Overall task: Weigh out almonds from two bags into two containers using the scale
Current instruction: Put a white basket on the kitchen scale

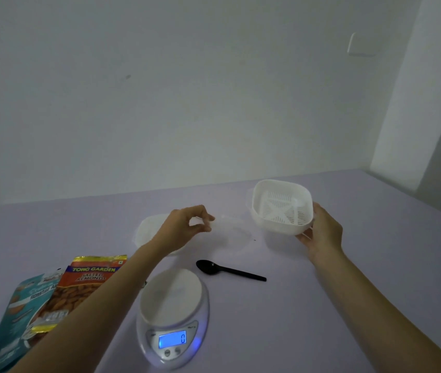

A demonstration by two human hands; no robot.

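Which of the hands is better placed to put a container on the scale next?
Probably the right. The right hand holds the white slotted container, tilted, and the scale reads 0 with nothing on it. The left hand pinches a clear item that I cannot make out.

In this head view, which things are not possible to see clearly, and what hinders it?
1. White container: head view, the left hand and forearm cover much of it; contents unseen.
2. Teal bag: frame edge cuts it, orange bag overlaps it, print blurred.
3. What the left hand pinches: too faint to tell.
4. Scale button labels: too small.
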